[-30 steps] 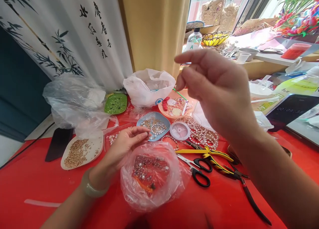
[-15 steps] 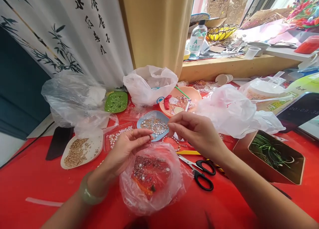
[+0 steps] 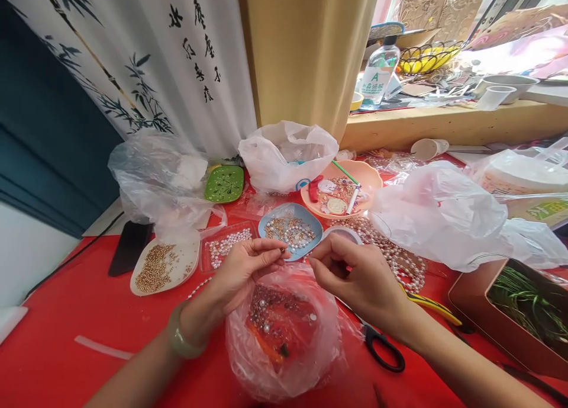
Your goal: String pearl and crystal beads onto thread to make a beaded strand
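Clear plastic forms the bag (image 3: 327, 349), with loose beads (image 3: 265, 313) inside. Above its far rim, the left hand (image 3: 239, 272) pinches what seems a dark bead (image 3: 283, 251); the right hand (image 3: 361, 278), just beside it, has its fingertips drawn close, but whether they meet on anything I cannot tell. Work looks underway: one bead is picked out, no finished piece shows in either hand, and plenty lie loose in the bag and in the dish (image 3: 290, 208) beyond it.
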Action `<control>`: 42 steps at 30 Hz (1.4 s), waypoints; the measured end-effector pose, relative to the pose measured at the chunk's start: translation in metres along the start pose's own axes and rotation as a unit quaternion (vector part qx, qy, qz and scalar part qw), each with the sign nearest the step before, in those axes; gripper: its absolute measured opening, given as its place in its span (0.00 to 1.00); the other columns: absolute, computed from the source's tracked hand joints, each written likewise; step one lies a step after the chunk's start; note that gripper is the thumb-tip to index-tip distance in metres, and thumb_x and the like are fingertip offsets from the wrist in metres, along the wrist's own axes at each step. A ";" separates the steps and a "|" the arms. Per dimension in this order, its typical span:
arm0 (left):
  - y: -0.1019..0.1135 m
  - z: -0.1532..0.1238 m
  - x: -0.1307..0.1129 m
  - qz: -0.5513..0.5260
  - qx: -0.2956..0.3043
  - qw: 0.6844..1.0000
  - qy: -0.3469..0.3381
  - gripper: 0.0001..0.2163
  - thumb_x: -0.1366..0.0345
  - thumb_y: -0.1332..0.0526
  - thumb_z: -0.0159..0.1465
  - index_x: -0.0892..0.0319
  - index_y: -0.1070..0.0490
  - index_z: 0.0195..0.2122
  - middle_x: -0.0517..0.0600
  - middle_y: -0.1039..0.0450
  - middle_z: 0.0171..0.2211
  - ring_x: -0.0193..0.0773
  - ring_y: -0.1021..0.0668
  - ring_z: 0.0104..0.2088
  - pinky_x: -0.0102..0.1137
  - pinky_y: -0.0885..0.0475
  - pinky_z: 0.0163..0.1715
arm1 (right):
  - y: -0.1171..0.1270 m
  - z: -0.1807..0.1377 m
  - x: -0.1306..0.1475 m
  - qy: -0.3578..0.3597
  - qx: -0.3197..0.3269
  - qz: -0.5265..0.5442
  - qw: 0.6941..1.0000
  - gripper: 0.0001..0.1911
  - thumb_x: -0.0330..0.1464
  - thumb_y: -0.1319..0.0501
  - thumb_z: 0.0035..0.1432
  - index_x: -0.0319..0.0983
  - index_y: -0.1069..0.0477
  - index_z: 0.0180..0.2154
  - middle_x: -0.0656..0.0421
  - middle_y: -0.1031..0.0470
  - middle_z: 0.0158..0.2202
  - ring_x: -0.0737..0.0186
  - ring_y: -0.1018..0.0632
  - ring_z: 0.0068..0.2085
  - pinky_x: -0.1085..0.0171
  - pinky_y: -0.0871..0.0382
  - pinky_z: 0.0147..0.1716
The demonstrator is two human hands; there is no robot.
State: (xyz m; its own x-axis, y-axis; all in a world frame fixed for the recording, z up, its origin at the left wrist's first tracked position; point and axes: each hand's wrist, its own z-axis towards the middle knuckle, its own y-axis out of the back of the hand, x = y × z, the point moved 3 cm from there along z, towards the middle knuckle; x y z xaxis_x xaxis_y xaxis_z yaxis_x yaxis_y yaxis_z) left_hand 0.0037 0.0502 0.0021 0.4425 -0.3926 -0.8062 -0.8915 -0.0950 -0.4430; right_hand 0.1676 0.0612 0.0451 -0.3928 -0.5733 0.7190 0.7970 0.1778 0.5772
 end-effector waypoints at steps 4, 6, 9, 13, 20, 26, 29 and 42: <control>0.001 0.001 0.001 0.000 0.004 1.000 0.003 0.07 0.72 0.31 0.45 0.64 0.24 0.26 0.49 0.24 0.25 0.26 0.25 0.24 0.18 0.31 0.25 | 0.000 -0.002 -0.001 0.008 -0.014 -0.019 1.000 0.06 0.23 0.47 0.48 0.38 0.38 0.23 0.67 0.40 0.15 0.75 0.40 0.17 0.74 0.46 0.15; 0.001 0.002 0.002 0.000 0.005 1.000 0.004 0.07 0.72 0.31 0.45 0.64 0.25 0.26 0.49 0.24 0.25 0.26 0.26 0.24 0.18 0.31 0.25 | 0.001 -0.003 0.001 0.015 -0.021 -0.021 0.999 0.06 0.23 0.47 0.47 0.38 0.38 0.22 0.67 0.40 0.15 0.75 0.40 0.16 0.74 0.46 0.15; 0.002 0.002 0.002 0.002 0.004 1.000 0.000 0.07 0.72 0.30 0.44 0.64 0.25 0.26 0.48 0.25 0.25 0.27 0.26 0.24 0.19 0.31 0.25 | 0.002 -0.003 0.004 0.027 -0.022 -0.015 0.999 0.06 0.23 0.47 0.47 0.38 0.39 0.22 0.67 0.39 0.15 0.75 0.40 0.16 0.74 0.46 0.15; 0.002 0.001 0.002 0.001 -0.002 1.000 -0.004 0.08 0.73 0.30 0.44 0.64 0.25 0.26 0.48 0.25 0.25 0.27 0.26 0.24 0.19 0.31 0.26 | 0.001 -0.003 0.005 0.026 -0.010 -0.009 1.000 0.06 0.24 0.47 0.48 0.38 0.37 0.22 0.66 0.37 0.15 0.75 0.39 0.16 0.74 0.45 0.14; -0.001 -0.001 0.000 -0.003 0.004 1.000 -0.003 0.08 0.73 0.30 0.42 0.63 0.25 0.24 0.46 0.25 0.23 0.26 0.26 0.23 0.18 0.32 0.25 | 0.001 -0.004 0.003 0.022 -0.008 -0.020 1.000 0.06 0.23 0.46 0.47 0.37 0.37 0.22 0.66 0.37 0.15 0.75 0.39 0.16 0.74 0.45 0.15; -0.003 -0.003 -0.002 0.056 0.000 0.997 -0.054 0.06 0.73 0.31 0.44 0.63 0.26 0.24 0.46 0.26 0.24 0.26 0.26 0.25 0.20 0.32 0.27 | -0.002 -0.004 0.003 0.022 0.000 -0.055 0.998 0.05 0.23 0.46 0.47 0.37 0.35 0.23 0.65 0.35 0.15 0.75 0.38 0.16 0.74 0.45 0.16; -0.003 -0.004 -0.004 0.115 -0.003 0.989 -0.094 0.06 0.73 0.32 0.45 0.62 0.27 0.25 0.45 0.26 0.24 0.28 0.26 0.26 0.21 0.32 0.29 | -0.007 -0.003 -0.001 0.000 0.050 -0.047 0.998 0.06 0.26 0.46 0.52 0.36 0.33 0.25 0.63 0.31 0.18 0.73 0.32 0.18 0.73 0.42 0.18; -0.032 -0.008 -0.036 0.408 0.041 0.881 -0.236 0.04 0.67 0.38 0.55 0.61 0.26 0.26 0.47 0.26 0.26 0.33 0.27 0.28 0.26 0.34 0.30 | 0.002 0.008 -0.010 -0.142 0.120 0.155 0.970 0.12 0.36 0.43 0.55 0.38 0.33 0.40 0.60 0.25 0.24 0.70 0.28 0.20 0.70 0.35 0.21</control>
State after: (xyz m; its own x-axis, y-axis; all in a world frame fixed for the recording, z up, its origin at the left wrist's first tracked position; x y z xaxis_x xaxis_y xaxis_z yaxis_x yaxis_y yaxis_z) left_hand 0.0153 0.0599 0.0487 -0.3337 0.1268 -0.9341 -0.9301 0.1168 0.3482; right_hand 0.1693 0.0733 0.0424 -0.2885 -0.2243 0.9308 0.7814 0.5067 0.3643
